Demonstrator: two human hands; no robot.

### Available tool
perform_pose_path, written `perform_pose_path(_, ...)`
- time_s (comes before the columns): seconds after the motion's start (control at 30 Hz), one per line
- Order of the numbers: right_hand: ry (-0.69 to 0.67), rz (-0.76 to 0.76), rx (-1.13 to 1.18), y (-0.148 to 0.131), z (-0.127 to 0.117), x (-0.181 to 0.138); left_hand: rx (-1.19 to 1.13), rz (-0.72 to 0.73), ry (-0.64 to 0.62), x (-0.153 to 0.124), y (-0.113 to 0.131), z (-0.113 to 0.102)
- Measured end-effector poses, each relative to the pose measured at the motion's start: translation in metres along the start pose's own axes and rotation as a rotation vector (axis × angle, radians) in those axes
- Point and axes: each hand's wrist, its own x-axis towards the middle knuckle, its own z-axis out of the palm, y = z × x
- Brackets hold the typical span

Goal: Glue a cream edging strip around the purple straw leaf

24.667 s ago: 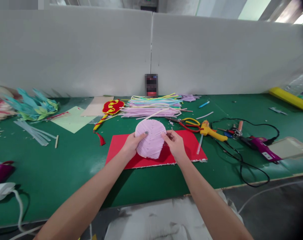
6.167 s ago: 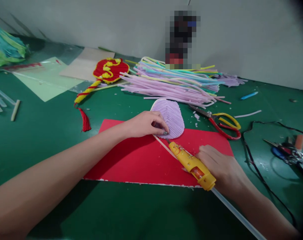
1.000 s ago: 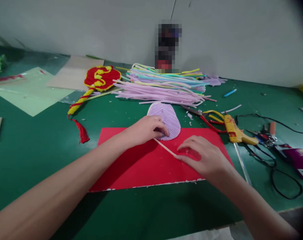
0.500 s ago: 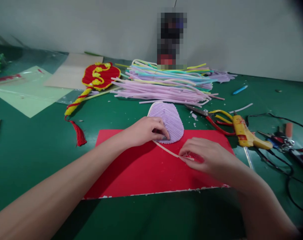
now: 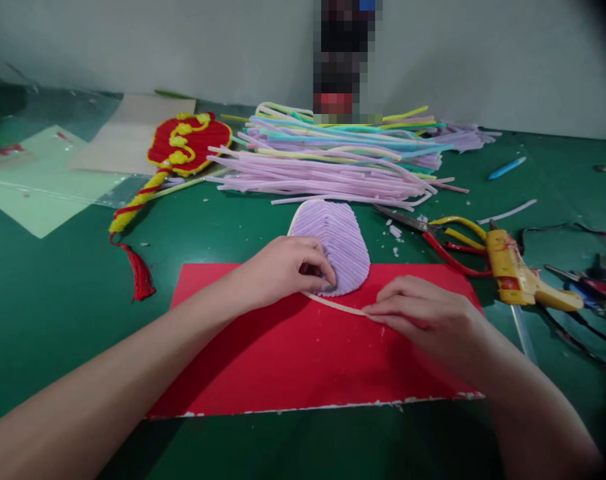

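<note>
A flat, rounded purple piece [image 5: 340, 247] made of pipe cleaners laid side by side rests partly on a red board [image 5: 283, 360]. Its surface has a slanted, leaf-like rib pattern. A cream pipe cleaner [image 5: 335, 305] edges its upper left side and trails loose below it to the right. My left hand [image 5: 290, 270] is closed, pinching the piece at its lower left edge; the exact contact is hidden under the fingers. Thumb and fingers of my right hand [image 5: 425, 310] pinch the loose stretch of the cream pipe cleaner, holding it nearly straight between both hands.
Behind lies a pile of pastel pipe cleaners [image 5: 327, 173]. To the left is a red and yellow fan [image 5: 187, 143] with a tassel. Red-and-yellow-handled pliers [image 5: 435, 247], a yellow glue gun [image 5: 510, 267] with a cord and a blue pen [image 5: 507, 169] lie right.
My right fingers have closed more tightly on the cream pipe cleaner, whose end no longer shows past them. My left hand keeps its hold. The whole view has shifted slightly.
</note>
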Motion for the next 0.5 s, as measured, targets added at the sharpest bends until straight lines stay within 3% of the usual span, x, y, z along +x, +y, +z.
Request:
perform_pose_path(0.13, 0.094, 0.048, -0.007, 0.0036, 0.0039, 0.0013, -0.021, -0.005, 0.005, 0.0001, 0.0006, -0.0001)
perform_pose_path(0.5, 0.102, 0.043, -0.043, 0.0035, 0.0026, 0.0037, -0.011, -0.003, 0.009, 0.0007, 0.0005, -0.0002)
